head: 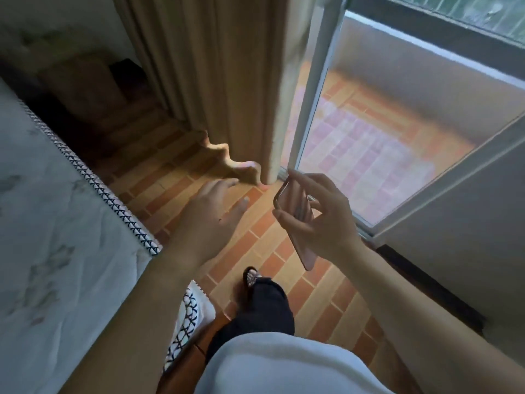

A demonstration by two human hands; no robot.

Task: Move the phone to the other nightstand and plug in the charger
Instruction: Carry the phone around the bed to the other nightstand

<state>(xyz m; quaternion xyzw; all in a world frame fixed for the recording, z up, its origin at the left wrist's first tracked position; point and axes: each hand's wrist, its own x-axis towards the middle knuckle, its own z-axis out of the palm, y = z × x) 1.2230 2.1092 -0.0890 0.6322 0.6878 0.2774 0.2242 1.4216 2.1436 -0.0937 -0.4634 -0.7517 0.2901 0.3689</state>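
The right hand (326, 220) grips the phone (295, 223) by its long edges, thumb on the near-left edge and fingertips curled over the far edge, index tip at the top corner. The phone is tilted, top end toward the curtain (227, 81), bottom end hanging free below the palm, clear of everything. The left hand (210, 214) is released, fingers spread and loose, holding nothing, palm down over the floor (284, 251) just left of the phone.

Taking the bed (56, 223) as landmark: both hands are right of its corner, over the tiled strip that runs along its side. The left forearm passes over the bed's patterned edge. The strip is open ahead, narrowing toward the curtain hem, which folds onto the tiles beyond the bed's long edge. A dark, blurred nightstand (85, 86) stands at the far end of the bed, beside the curtain. Right of the strip, well apart from the bed, the glass door (383, 137) and its frame bound the room; a wall (454, 265) with dark skirting closes the near right. One foot (251, 275) in a sandal is on the tiles just right of the bed corner, below the phone.
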